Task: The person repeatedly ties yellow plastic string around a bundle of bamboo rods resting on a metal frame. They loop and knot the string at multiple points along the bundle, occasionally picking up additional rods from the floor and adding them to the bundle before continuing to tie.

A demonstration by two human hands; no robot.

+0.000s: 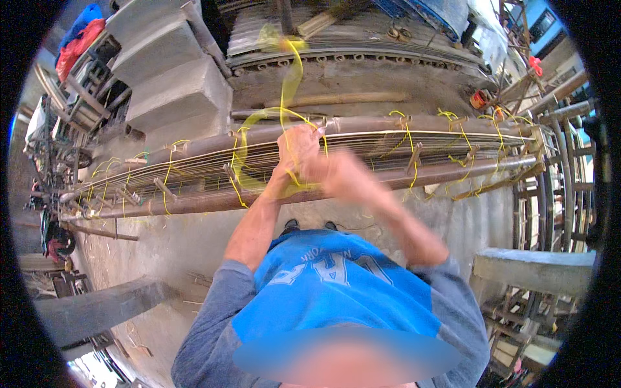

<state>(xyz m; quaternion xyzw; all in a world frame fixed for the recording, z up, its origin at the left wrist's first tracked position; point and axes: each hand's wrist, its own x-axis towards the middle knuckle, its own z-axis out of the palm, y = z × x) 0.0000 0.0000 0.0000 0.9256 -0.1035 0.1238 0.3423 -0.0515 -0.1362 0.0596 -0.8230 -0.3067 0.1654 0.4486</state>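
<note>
In front of me a long frame of two brown poles runs from left to right, the far pole (259, 134) and the near pole (272, 196). Many thin strands (378, 143) stretch lengthwise between them. My left hand (296, 145) is closed at the far pole, on a yellow cord (295, 71). This cord is blurred and loops up past the pole and down around the strands. Beside it my right hand (343, 173) is smeared by motion, so its fingers cannot be made out. Short wooden pegs (414, 159) sit in other yellow ties along the frame.
Concrete steps (171, 84) rise beyond the frame at the left. A stack of long sheets or slats (362, 48) lies at the far side. A bamboo pole (349, 99) rests on the floor beyond the frame. A concrete ledge (533, 271) stands at the right.
</note>
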